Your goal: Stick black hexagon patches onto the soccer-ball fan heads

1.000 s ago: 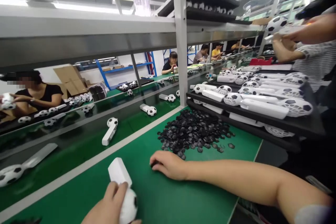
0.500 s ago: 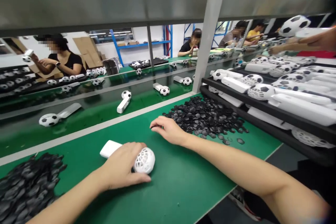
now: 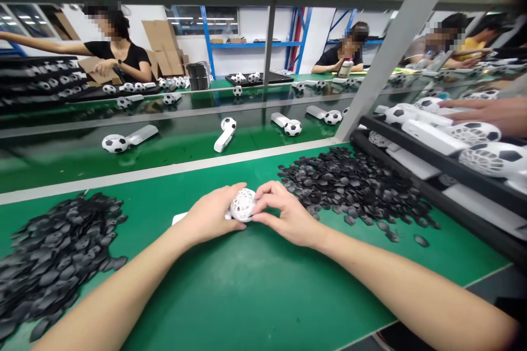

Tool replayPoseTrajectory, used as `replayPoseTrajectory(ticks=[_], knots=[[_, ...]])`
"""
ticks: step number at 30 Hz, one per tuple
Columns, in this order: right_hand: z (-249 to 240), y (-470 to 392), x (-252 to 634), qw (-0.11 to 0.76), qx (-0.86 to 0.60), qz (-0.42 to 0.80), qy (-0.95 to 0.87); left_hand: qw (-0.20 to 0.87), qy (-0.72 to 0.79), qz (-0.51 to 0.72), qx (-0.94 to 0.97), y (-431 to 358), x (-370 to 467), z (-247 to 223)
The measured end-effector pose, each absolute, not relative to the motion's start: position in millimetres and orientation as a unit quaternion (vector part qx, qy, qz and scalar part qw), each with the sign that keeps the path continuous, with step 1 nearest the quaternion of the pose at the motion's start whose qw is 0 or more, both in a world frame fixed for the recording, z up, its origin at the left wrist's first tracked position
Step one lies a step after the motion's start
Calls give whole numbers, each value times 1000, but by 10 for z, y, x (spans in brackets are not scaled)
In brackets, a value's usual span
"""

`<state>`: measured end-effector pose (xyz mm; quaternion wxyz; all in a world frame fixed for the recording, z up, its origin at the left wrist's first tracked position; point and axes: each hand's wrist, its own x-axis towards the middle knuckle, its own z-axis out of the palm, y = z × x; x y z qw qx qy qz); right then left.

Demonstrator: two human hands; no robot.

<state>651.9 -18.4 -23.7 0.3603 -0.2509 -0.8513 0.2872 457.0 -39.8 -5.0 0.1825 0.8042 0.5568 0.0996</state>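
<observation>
A white handheld fan (image 3: 242, 205) with a football-shaped, grille-fronted head lies on the green worktop, its handle pointing left. My left hand (image 3: 212, 214) is closed around it, fingers over the top and thumb along the near side. My right hand (image 3: 284, 211) touches the right side of the ball head with its fingertips pinched together; whatever they hold, if anything, is hidden. Small black plastic pieces form one pile (image 3: 349, 184) beyond my right hand and another pile (image 3: 61, 252) left of my left forearm.
Several football fans lie on the green conveyor (image 3: 177, 148) behind a pale rail (image 3: 164, 171). Stacked black trays (image 3: 415, 137) of fans stand at right, with another person's hand (image 3: 489, 112) over them. A slanted metal post (image 3: 395, 49) rises at the rail. Co-workers sit across the line.
My right hand has moved from beside the right pile to the fan's ball head. My left hand still grips the fan, whose head is now turned. The view has shifted right.
</observation>
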Motion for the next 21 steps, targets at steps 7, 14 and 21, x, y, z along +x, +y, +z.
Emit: replayPoseTrajectory(ticks=[7,14,21], knots=[[-366,-182,6416,365,-276,260,-851,167,580,127,787,-444,4667,-75],[-382,-184,6413,368,-323,284,-824,193,574,130,785,-431,4638,-18],[-381,-168,6396,333,-351,362,-797,223,554,136,790,-416,4631,26]])
